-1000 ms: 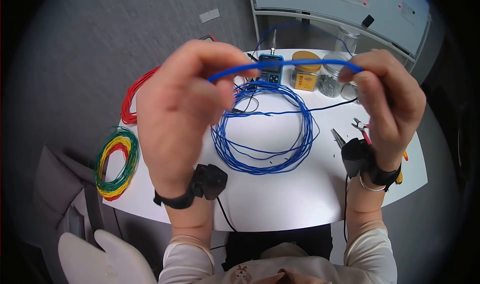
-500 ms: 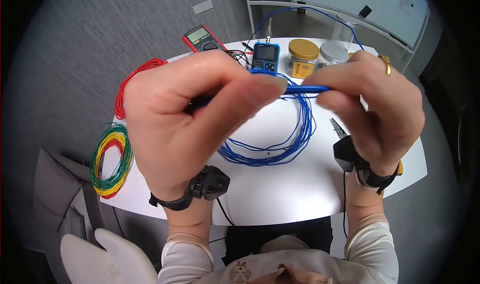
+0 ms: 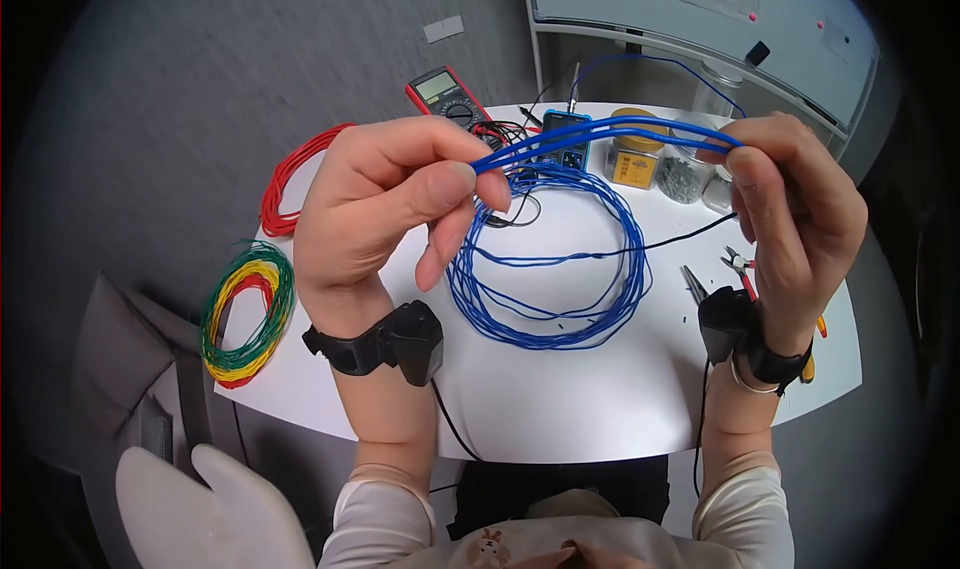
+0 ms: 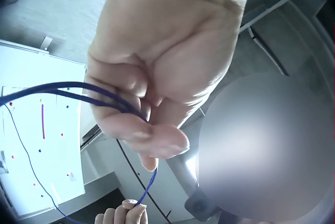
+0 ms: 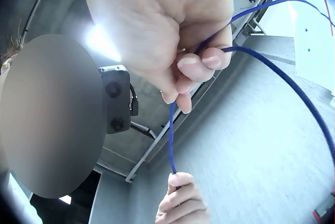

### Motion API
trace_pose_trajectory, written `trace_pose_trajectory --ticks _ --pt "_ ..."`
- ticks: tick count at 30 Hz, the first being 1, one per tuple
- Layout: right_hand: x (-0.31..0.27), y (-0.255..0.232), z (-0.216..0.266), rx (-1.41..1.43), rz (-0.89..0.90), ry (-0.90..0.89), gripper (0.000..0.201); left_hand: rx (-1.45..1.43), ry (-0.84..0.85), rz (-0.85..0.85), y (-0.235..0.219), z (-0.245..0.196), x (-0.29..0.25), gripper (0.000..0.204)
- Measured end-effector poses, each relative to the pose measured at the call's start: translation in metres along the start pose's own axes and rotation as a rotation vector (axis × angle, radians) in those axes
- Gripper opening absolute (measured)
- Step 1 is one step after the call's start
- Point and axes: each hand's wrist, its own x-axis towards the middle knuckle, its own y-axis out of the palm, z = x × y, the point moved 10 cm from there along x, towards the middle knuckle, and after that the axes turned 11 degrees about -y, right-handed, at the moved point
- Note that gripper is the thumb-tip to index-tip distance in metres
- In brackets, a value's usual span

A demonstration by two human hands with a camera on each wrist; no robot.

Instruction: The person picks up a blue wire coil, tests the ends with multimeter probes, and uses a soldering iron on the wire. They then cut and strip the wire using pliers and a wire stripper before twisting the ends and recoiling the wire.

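Raised over the table, my left hand [image 3: 385, 194] pinches blue wire between thumb and forefinger. My right hand [image 3: 805, 214] pinches the same wire on the other side. Side by side, the strands of blue wire [image 3: 615, 126] arch slightly from hand to hand. Beneath them a large loose coil of blue wire [image 3: 628, 294] lies on the table. In the left wrist view, two strands of wire [image 4: 68, 85] run into the curled fingers. A loop of wire [image 5: 301, 85] swings out beyond the right fingers in the right wrist view.
Red wire [image 3: 283, 184] and a green, yellow and red coil [image 3: 280, 314] lie at left. Behind are a multimeter [image 3: 440, 91], a blue-framed handheld meter [image 3: 563, 134] and jars [image 3: 680, 177]. Pliers [image 3: 694, 284] and cutters [image 3: 740, 262] lie near my right wrist.
The hands came close together on the wire half a second ago, and now they are wider apart. Several strands now show between them, where a single line of wire appeared one second ago.
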Motion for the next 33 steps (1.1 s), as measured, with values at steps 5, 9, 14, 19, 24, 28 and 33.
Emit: trace_pose_trajectory --ticks 5,9,14,19,24,28,33 --pt "-0.001 0.003 -0.002 -0.002 -0.028 0.004 0.013 0.182 0.069 -0.154 -0.007 -0.014 -0.002 0.026" --pt "0.004 0.006 0.007 -0.094 -0.003 -0.024 0.008 0.274 0.115 -0.251 0.002 -0.018 -0.002 0.027" --pt "0.008 0.038 0.031 -0.217 0.137 -0.003 0.011 0.701 0.096 -0.168 0.054 -0.029 0.002 0.019" --pt "0.008 0.030 0.024 -0.188 0.121 -0.092 0.010 0.739 0.409 -0.283 0.048 -0.044 -0.006 0.020" --pt "0.003 0.014 0.010 -0.141 0.192 -0.050 0.014 0.570 0.439 -0.381 0.026 -0.056 -0.019 0.028" --pt "0.001 0.013 0.002 -0.108 0.173 0.014 0.017 0.471 0.437 -0.443 0.013 -0.057 -0.023 0.031" --pt "0.002 0.004 0.006 -0.167 0.156 -0.005 0.019 0.314 0.464 -0.432 0.000 -0.058 -0.028 0.029"
